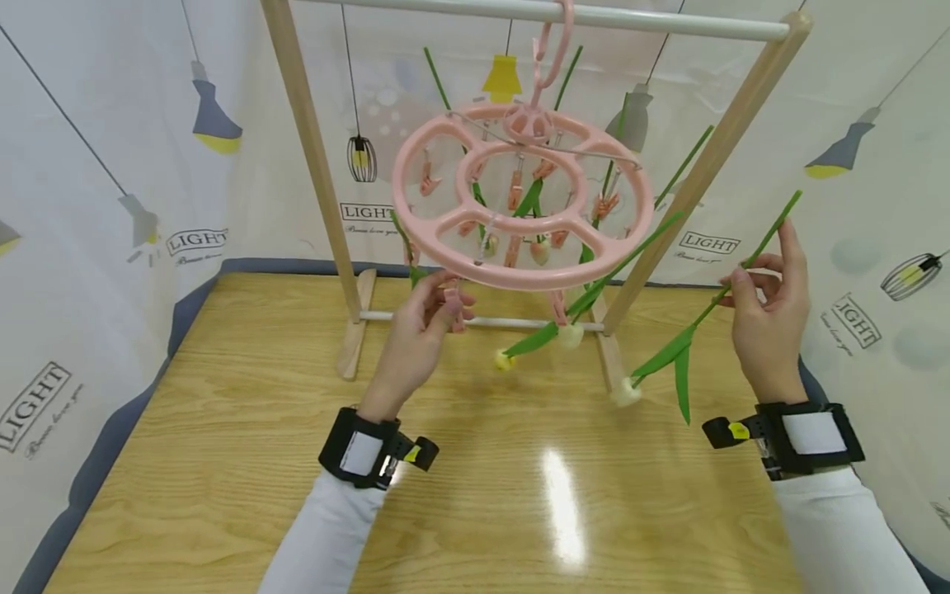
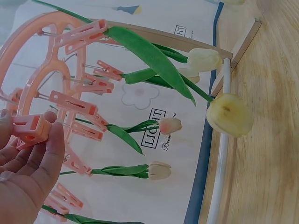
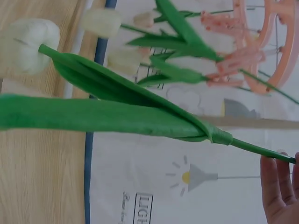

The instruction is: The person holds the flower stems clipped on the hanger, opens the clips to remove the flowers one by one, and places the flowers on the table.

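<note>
A pink round clip hanger [image 1: 512,275] hangs by its hook from a rail. At its near left edge my left hand [image 1: 414,338] pinches a pink clothespin [image 2: 37,129] between thumb and fingers; no stem shows in that peg. Off to the right, my right hand [image 1: 775,322] holds an artificial white tulip [image 3: 30,45] by the upper stem, with the bloom pointing down and its green leaves [image 3: 117,116] below the fingers. Several other tulips hang head down from the hanger's pegs, among them a yellow one [image 2: 230,115] and a pinkish one [image 2: 170,125].
A wooden stand with a white top rail [image 1: 668,22] and a lower bar [image 1: 505,322] carries the hanger. It stands on a wood-grain table [image 1: 475,495]. Pale cloth [image 1: 282,198] printed with lamps encloses the back and sides.
</note>
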Available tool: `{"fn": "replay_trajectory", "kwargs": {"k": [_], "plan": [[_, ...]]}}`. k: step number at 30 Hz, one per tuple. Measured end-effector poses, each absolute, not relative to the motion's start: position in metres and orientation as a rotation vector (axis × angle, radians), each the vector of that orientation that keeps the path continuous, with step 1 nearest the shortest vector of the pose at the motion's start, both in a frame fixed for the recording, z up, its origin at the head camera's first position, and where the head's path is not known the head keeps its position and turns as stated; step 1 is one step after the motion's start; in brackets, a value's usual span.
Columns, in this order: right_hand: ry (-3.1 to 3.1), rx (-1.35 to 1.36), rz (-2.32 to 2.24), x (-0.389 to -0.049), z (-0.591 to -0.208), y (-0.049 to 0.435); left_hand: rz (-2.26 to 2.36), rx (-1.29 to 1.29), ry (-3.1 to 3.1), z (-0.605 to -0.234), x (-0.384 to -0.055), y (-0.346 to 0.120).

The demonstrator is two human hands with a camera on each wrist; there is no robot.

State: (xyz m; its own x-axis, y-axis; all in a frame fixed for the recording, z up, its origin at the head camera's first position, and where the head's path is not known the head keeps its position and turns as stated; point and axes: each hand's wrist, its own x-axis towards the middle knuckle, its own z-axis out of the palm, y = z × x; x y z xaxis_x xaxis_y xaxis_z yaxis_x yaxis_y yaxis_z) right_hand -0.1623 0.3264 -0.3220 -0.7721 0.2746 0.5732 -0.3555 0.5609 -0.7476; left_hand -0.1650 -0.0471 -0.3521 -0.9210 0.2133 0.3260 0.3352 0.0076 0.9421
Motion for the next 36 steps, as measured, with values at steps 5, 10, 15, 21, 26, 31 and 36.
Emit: {"fn": "replay_trajectory", "kwargs": {"k": [5,10,15,21,26,31,36], "plan": [[-2.218,0.0,1.118,-0.174,-0.32,0.343,-2.059,-0.588,-2.168,-0.352,-0.166,-0.049],[-2.314,-0.076,1.032,-0.184,-0.317,0.355,-2.079,-0.577,-2.16,-0.352,-0.166,-0.05],[-2.391,-0.099,0.946,-0.194,-0.317,0.365,-2.082,-0.568,-2.159,-0.352,-0.166,-0.052],[-2.544,-0.113,0.915,-0.2,-0.325,0.379,-2.067,-0.569,-2.16,-0.352,-0.166,-0.052],[-2.629,-0.084,0.875,-0.206,-0.335,0.392,-2.064,-0.569,-2.166,-0.353,-0.167,-0.051],[-2.725,-0.039,0.848,-0.209,-0.344,0.4,-2.062,-0.572,-2.161,-0.354,-0.168,-0.051],[-2.792,-0.02,0.826,-0.211,-0.354,0.402,-2.074,-0.581,-2.143,-0.355,-0.169,-0.051]]}}
